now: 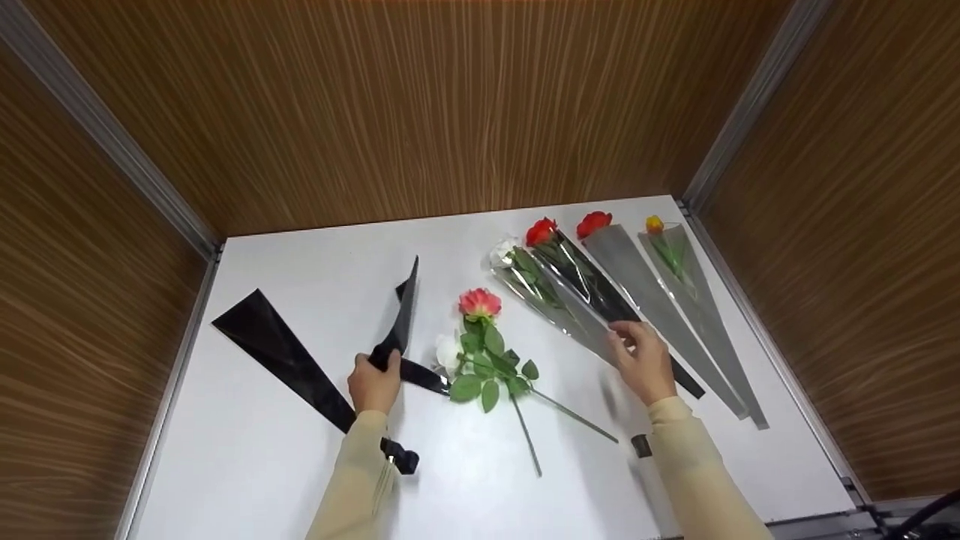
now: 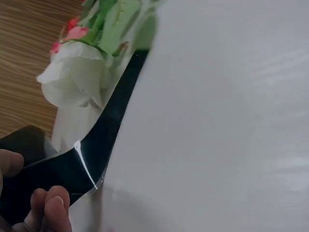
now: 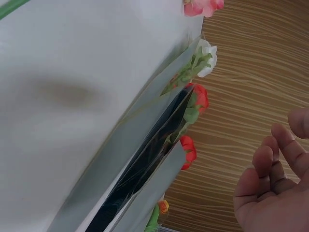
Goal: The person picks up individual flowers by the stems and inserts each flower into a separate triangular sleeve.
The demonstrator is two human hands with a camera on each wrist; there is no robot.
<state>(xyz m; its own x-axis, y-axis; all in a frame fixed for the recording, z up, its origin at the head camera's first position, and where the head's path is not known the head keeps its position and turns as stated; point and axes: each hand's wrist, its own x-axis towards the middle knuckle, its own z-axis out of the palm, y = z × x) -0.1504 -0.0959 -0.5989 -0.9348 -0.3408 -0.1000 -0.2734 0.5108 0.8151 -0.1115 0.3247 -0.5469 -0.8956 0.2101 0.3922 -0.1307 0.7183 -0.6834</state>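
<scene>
My left hand grips a black flower sleeve, which bends at the fingers; one part rises and the narrow part angles toward the white rose. In the left wrist view the thumb and fingertips lie on the glossy black film. A pink flower with green leaves and a stem lies beside the white rose, their stems crossing. My right hand hovers by the wrapped flowers, its fingers loosely bent. Nothing shows between those fingers in the right wrist view, where the hand appears apart from the sleeves.
Another black sleeve lies at the left. Across the right lie a wrapped white rose, wrapped red flowers and a wrapped yellow tulip. A small black item sits by the right forearm. Wood-grain walls enclose the white table.
</scene>
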